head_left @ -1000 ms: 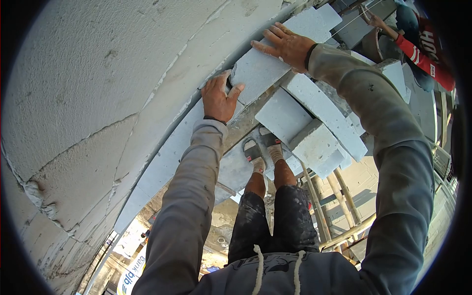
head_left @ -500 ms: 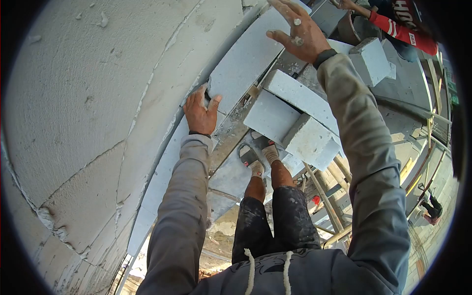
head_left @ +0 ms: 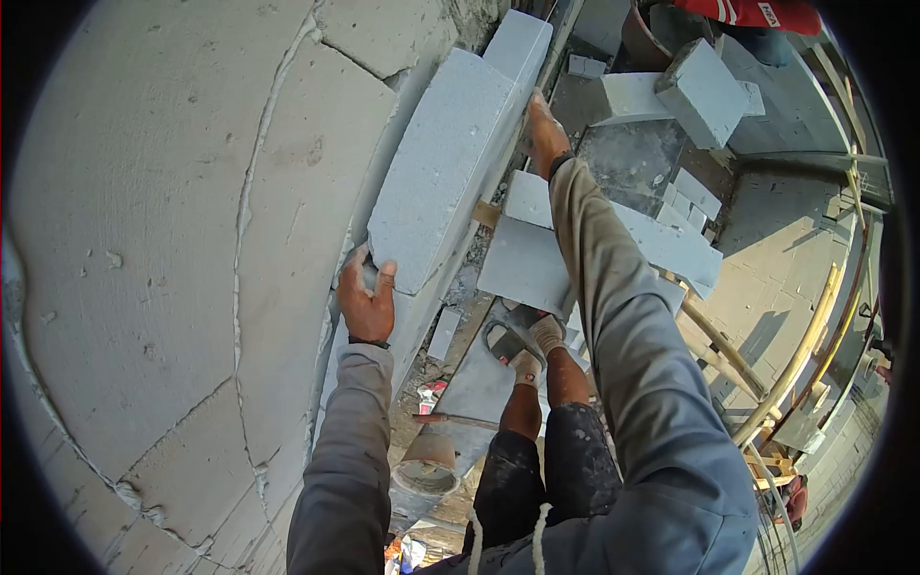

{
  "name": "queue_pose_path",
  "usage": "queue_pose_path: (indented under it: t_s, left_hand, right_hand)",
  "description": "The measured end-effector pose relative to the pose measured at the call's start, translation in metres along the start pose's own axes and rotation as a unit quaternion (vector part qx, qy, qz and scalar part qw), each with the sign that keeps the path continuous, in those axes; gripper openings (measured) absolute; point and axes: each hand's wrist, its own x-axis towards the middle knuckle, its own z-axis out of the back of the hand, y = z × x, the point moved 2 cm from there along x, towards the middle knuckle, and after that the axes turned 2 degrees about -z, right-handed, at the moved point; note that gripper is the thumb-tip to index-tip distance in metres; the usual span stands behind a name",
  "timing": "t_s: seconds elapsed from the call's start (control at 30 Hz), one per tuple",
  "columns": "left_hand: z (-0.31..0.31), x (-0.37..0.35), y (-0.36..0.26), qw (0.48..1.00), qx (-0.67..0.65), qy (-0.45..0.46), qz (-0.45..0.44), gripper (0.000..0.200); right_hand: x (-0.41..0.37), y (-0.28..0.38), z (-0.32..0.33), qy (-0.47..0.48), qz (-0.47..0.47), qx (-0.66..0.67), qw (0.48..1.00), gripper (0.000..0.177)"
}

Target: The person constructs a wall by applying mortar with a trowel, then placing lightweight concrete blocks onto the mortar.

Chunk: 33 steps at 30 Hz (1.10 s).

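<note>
A pale grey aerated concrete block lies along the top of a row of blocks beside the plastered wall. My left hand is at its near chipped corner, thumb against the block and fingers curled into the gap on the wall side; the fingertips are partly hidden. Against the outer side of the row, near the block's far end, rests my right hand, its fingers stretched out and partly hidden by its own edge-on angle. Another block continues the row beyond. Under the near end sits a lower block.
Loose blocks lie by my sandalled feet, with another tilted block farther right. A bucket stands low beside my legs. Bamboo poles cross at right. A person's red sleeve shows at the top.
My right hand has come down from above the row to its outer side. The left hand stays at the block's near corner. My view has shifted, and the bucket now shows.
</note>
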Motion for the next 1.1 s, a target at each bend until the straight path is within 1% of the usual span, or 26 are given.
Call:
queue_pose_path:
  t_s: [0.07,0.1,0.2,0.23,0.37,0.43,0.53,0.57,0.63,0.77,0.87,0.93,1.1]
  left_hand:
    - [-0.001,0.001,0.001,1.0,0.014,0.002,-0.014,0.046]
    - [-0.001,0.001,0.002,1.0,0.013,-0.001,-0.018,0.046]
    - [-0.001,-0.003,0.001,1.0,0.008,-0.001,-0.005,0.046]
    - [-0.002,-0.002,0.0,1.0,0.002,-0.005,0.006,0.045]
    - [-0.002,-0.002,0.001,1.0,-0.023,-0.008,0.015,0.045]
    - [-0.001,-0.001,-0.001,1.0,0.001,0.0,0.012,0.045]
    - [-0.003,-0.002,0.003,1.0,-0.024,-0.007,0.007,0.046]
    - [-0.002,-0.001,0.002,1.0,-0.024,-0.01,0.008,0.046]
    - [-0.001,-0.003,0.0,0.997,-0.029,0.042,0.051,0.045]
    - [-0.001,-0.004,0.006,0.998,-0.027,0.039,0.038,0.045]
    - [-0.001,-0.003,0.002,0.998,-0.022,0.045,0.045,0.045]
    - [-0.001,-0.002,0.002,0.995,-0.065,0.045,0.056,0.045]
    - [-0.003,-0.001,0.004,0.996,-0.052,0.047,0.059,0.046]
  right_hand:
    - [0.014,0.002,-0.011,0.032,-0.078,0.075,0.994,0.077]
    - [0.022,0.0,-0.018,0.063,-0.076,0.105,0.99,0.084]
    - [0.03,0.002,-0.024,0.062,-0.08,0.114,0.988,0.086]
    - [0.03,0.004,-0.027,0.039,-0.085,0.107,0.99,0.087]
    - [0.037,-0.007,-0.028,0.008,-0.104,0.103,0.989,0.084]
    - [0.035,-0.009,-0.026,-0.021,-0.083,0.078,0.993,0.077]
    - [0.036,-0.012,-0.024,-0.014,-0.073,0.05,0.996,0.072]
    - [0.038,-0.012,-0.022,-0.011,-0.072,0.048,0.996,0.072]
    - [0.041,-0.015,-0.02,-0.002,-0.088,0.039,0.995,0.073]
    - [0.04,-0.019,-0.021,-0.005,-0.078,0.022,0.997,0.075]
    - [0.037,-0.016,-0.02,-0.015,-0.063,0.004,0.998,0.075]
    - [0.039,-0.015,-0.019,0.004,-0.068,0.003,0.998,0.073]
    - [0.033,-0.012,-0.02,-0.003,-0.056,0.001,0.998,0.072]
